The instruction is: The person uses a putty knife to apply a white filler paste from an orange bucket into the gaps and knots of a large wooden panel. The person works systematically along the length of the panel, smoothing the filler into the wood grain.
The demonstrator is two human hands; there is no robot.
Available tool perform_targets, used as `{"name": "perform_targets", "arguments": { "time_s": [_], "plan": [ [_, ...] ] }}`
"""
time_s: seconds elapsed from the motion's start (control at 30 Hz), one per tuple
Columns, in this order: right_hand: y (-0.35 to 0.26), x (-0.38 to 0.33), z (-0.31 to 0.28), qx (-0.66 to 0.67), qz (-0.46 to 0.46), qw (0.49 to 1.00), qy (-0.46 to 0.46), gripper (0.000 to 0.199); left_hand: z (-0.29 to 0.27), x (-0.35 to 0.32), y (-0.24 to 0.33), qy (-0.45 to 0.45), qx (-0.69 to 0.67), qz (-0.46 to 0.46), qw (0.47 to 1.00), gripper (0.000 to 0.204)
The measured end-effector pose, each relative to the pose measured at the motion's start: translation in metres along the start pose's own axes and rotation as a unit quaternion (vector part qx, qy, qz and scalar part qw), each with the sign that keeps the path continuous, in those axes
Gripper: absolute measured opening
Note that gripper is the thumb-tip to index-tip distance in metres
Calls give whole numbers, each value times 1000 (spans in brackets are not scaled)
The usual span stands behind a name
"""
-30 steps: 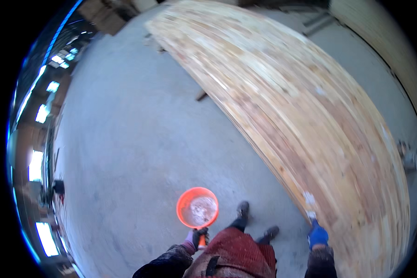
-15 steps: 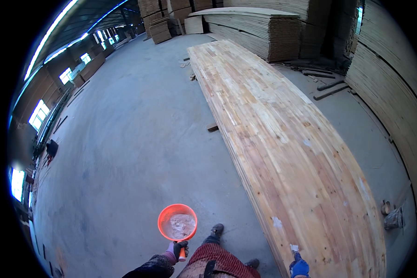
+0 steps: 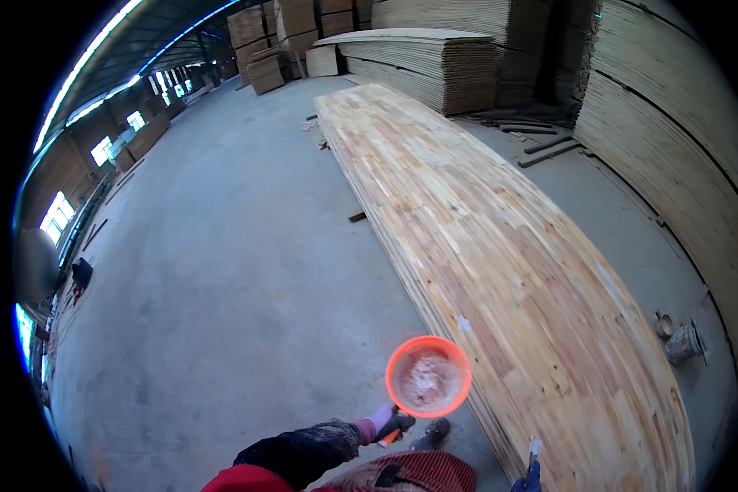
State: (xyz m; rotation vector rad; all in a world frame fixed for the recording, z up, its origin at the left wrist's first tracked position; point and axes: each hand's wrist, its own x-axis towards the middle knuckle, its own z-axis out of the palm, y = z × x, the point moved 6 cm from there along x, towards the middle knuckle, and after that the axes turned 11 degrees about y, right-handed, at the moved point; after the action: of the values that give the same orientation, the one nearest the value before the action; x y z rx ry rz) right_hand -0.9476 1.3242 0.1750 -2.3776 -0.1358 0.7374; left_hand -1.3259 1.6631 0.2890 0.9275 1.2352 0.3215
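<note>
In my gloved left hand (image 3: pixel 395 421) is the handle of an orange plastic dipper (image 3: pixel 428 339). Pinkish-white paste (image 3: pixel 426 382) lies inside it. The dipper hangs beside and partly over the left edge of a long stack of jointed wood panels (image 3: pixel 500 254). At the lower edge of the view my right hand (image 3: pixel 528 479), in a blue glove, is closed round a putty knife (image 3: pixel 535 448). Its pale blade is upright over the top panel, and I cannot tell if it touches the wood. A white smear of paste (image 3: pixel 463 324) marks the panel near the dipper.
Tall stacks of boards (image 3: pixel 672 131) stand along the right, with more board piles (image 3: pixel 418 66) at the far end. A dirty bucket (image 3: pixel 685 344) sits on the floor right of the panels. Dark wood strips (image 3: pixel 549 152) lie near the stacks. Grey concrete floor (image 3: pixel 221 271) spreads to the left.
My left hand has swung the dipper right and slightly up, from over the floor to the panel edge. The putty knife has lifted and turned upright; the whole view has shifted.
</note>
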Motion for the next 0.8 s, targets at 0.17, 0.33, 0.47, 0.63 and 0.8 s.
{"name": "perform_targets", "arguments": {
  "time_s": [0.17,0.33,0.47,0.63,0.8],
  "plan": [
    [64,-116,-26,143,-41,989,-14,51,42,-56,-118,-32,137,79,987,32],
    [136,-97,-51,103,-25,994,-7,46,59,-105,-206,53,-7,-4,999,32],
    [175,-56,-87,-14,-264,964,-25,24,74,-155,-152,73,-139,-83,984,22],
    [112,-50,-51,95,-42,975,-196,41,-38,-180,-262,266,-285,-92,916,20],
    [-56,-73,27,299,22,927,-223,43,-136,-203,-290,364,-380,-161,835,13]
  ]
}}
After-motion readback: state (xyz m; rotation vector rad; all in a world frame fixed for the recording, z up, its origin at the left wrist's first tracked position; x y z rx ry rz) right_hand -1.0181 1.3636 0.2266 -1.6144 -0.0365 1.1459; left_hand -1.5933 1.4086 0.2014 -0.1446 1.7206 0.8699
